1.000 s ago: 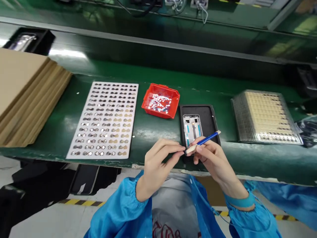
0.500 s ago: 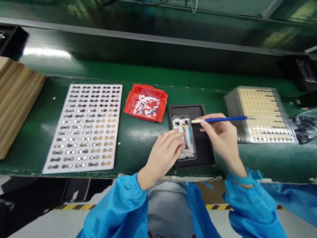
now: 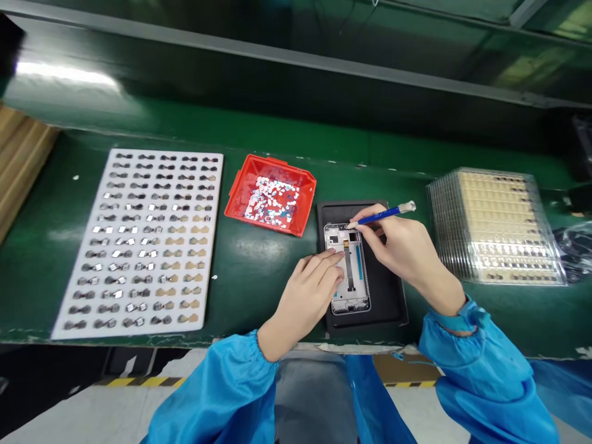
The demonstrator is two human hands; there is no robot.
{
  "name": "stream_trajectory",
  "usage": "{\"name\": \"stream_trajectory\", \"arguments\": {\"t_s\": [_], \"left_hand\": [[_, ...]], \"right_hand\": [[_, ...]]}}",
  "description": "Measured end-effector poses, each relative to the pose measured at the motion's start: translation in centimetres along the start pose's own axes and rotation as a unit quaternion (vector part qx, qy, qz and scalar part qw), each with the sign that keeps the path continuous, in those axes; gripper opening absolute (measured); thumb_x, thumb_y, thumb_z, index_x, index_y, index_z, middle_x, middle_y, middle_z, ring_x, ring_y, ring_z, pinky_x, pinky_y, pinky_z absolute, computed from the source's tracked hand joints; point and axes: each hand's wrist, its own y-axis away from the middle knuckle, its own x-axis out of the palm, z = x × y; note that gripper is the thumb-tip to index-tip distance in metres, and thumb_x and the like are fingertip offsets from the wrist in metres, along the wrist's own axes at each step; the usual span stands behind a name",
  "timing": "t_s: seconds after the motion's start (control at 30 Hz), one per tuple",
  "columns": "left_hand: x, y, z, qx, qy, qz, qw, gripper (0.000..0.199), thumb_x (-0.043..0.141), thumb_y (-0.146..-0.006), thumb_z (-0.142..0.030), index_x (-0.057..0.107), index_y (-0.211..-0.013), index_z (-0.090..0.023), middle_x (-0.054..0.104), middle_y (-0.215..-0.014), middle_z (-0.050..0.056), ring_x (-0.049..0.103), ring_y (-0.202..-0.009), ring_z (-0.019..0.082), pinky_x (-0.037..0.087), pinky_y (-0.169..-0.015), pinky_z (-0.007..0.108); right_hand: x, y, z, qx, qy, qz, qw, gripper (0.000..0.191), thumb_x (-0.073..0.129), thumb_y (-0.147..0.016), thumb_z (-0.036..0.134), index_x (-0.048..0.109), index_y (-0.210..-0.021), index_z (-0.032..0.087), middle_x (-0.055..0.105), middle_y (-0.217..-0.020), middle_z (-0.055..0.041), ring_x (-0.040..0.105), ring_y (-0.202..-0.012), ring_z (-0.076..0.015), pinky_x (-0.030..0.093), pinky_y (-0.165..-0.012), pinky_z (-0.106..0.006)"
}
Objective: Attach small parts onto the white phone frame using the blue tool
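Observation:
A silver phone frame with a dark flex cable and a blue strip lies in a black tray near the bench's front edge. My left hand rests on the frame's left side, fingers spread with nothing held. Pinched in my right hand is a blue pen-like tool, its pale tip touching or just over the frame's top edge. The tool's other end points up and right.
Left of centre sits a red bin of small white and blue pieces. A white sheet with rows of small parts lies farther left. Stacked clear trays stand at the right, brown cartons at the far left.
My right hand has moved the tool's tip left to the frame's top edge and turned its rear end upward. My left hand remains on the frame. The camera view has shifted slightly.

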Motion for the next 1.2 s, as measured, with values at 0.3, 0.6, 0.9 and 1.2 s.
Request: {"name": "stream_trajectory", "arguments": {"t_s": [0.3,0.6,0.9,1.2], "left_hand": [[-0.4,-0.1,-0.3,-0.001,0.010,-0.013,1.000,0.023,0.045,-0.117,-0.013,0.064,-0.105,-0.018,0.079,-0.132,0.011,0.074,-0.127,0.023,0.059,-0.100,0.038],[0.2,0.1,0.0,-0.020,0.037,-0.006,0.999,0.020,0.048,-0.117,-0.013,0.064,-0.105,-0.020,0.081,-0.129,0.009,0.074,-0.128,0.023,0.059,-0.100,0.038],[-10.9,-2.9,3.1,-0.070,-0.057,-0.039,0.995,0.016,0.056,-0.110,-0.012,0.069,-0.112,-0.022,0.081,-0.121,0.005,0.076,-0.119,0.023,0.056,-0.105,0.039],[-11.0,-5.6,13.5,0.064,-0.251,-0.094,0.961,0.056,0.048,-0.116,-0.064,0.071,-0.082,-0.025,0.076,-0.073,-0.004,0.066,-0.062,0.020,0.045,-0.066,0.033]], "right_hand": [[-0.2,-0.7,0.9,0.006,0.074,0.033,0.997,0.015,0.058,-0.115,0.021,0.069,-0.124,0.017,0.081,-0.110,-0.0063,0.072,-0.068,-0.0250,0.044,-0.059,-0.036],[1.0,1.2,1.0,-0.012,0.099,0.051,0.994,0.021,0.050,-0.119,0.020,0.066,-0.130,0.016,0.080,-0.121,-0.0126,0.080,-0.083,-0.0309,0.048,-0.054,-0.036],[-0.2,9.3,4.2,0.084,-0.285,-0.122,0.947,0.016,0.056,-0.118,0.012,0.060,-0.125,0.026,0.074,-0.136,-0.0065,0.071,-0.129,-0.0213,0.059,-0.108,-0.028],[5.6,15.9,12.1,0.229,-0.470,0.104,0.846,0.026,0.062,-0.110,0.023,0.074,-0.132,0.028,0.077,-0.130,-0.0035,0.073,-0.118,-0.0267,0.055,-0.107,-0.029]]}}
